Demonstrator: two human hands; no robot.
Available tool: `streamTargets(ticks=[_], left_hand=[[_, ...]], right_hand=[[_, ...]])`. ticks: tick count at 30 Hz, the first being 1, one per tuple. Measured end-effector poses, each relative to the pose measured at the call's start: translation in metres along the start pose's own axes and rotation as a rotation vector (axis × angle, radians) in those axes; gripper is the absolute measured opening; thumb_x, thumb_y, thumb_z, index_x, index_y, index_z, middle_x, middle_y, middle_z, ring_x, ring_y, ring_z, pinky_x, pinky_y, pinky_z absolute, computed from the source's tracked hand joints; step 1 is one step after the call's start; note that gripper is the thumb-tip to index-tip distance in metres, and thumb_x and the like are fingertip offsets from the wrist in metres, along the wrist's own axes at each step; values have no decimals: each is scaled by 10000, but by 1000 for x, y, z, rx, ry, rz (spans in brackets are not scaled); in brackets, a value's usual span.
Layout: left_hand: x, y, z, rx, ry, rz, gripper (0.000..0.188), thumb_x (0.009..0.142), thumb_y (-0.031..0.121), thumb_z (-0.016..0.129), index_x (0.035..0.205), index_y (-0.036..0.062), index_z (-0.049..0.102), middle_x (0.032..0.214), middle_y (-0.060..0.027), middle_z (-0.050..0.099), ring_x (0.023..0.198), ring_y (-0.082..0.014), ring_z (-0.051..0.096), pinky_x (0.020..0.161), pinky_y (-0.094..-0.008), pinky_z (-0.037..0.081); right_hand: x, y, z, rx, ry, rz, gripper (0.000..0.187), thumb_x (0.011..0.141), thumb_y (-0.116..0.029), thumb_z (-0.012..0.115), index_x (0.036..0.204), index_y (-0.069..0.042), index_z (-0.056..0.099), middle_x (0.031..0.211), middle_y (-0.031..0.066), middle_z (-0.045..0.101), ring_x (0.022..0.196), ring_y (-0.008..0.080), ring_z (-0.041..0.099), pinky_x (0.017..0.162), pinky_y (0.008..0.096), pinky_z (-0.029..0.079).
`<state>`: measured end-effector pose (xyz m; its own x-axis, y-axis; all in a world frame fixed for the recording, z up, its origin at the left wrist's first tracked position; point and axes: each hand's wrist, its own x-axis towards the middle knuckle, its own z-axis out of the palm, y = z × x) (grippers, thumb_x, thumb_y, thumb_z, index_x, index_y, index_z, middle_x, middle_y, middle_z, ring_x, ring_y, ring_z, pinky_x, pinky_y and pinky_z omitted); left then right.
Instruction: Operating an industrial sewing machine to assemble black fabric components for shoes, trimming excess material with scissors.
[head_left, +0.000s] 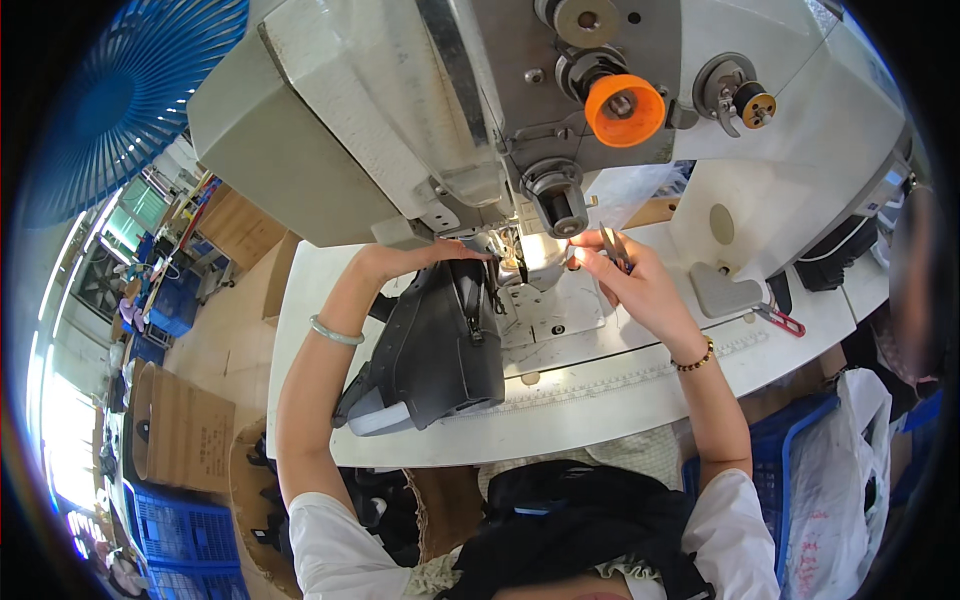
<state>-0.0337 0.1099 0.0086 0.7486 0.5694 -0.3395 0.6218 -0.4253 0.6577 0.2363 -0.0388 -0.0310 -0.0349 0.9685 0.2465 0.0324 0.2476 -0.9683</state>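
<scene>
A black boot (425, 340) with a zip lies on the white sewing table, its upper end close to the needle area of the sewing machine (360, 110). My left hand (430, 258) reaches over the boot's upper end and grips it, fingertips beside the needle. Just right of the needle, my right hand (630, 280) is closed around a pair of small thread snips (613, 248), blades pointing up. Its thumb and forefinger meet near the presser foot (515, 255); any thread between them is too fine to make out.
A ruler strip (640, 375) runs along the table (310, 340). A grey pad (722, 292) and a red-handled tool (780, 318) lie right of my hand. Cardboard boxes (185, 425) and blue crates (185, 525) stand left; a blue basket (800, 430) is at the right.
</scene>
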Motion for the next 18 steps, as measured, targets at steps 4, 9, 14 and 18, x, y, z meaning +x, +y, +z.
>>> streamTargets(ticks=[4,9,14,18], left_hand=[[-14,45,10,-12,123,48,336,897,220,383,1148,63,544,1151,-89,549,1072,-163,484,952,-275,330],[-12,41,13,216,296,24,309,885,187,413,1125,41,542,1111,-122,562,1035,-167,502,910,-291,365],[5,8,16,621,639,295,153,755,59,535,893,16,584,855,-110,610,779,-230,572,701,-305,457],[11,10,22,500,638,268,157,762,69,518,899,21,577,880,-112,606,810,-236,567,724,-317,452]], right_hand=[[2,9,-2,30,12,-3,292,863,-248,523,1066,-43,563,743,-10,594,478,10,391,421,173,315],[2,10,-2,79,16,4,304,850,-243,546,1082,-48,559,591,-72,463,477,0,359,422,167,287],[1,8,10,44,33,-77,344,826,-222,585,1105,-26,544,555,-97,326,497,-7,301,449,165,252],[2,18,11,71,36,-76,377,805,-202,612,1122,-13,533,559,-103,328,507,-6,283,470,165,254]])
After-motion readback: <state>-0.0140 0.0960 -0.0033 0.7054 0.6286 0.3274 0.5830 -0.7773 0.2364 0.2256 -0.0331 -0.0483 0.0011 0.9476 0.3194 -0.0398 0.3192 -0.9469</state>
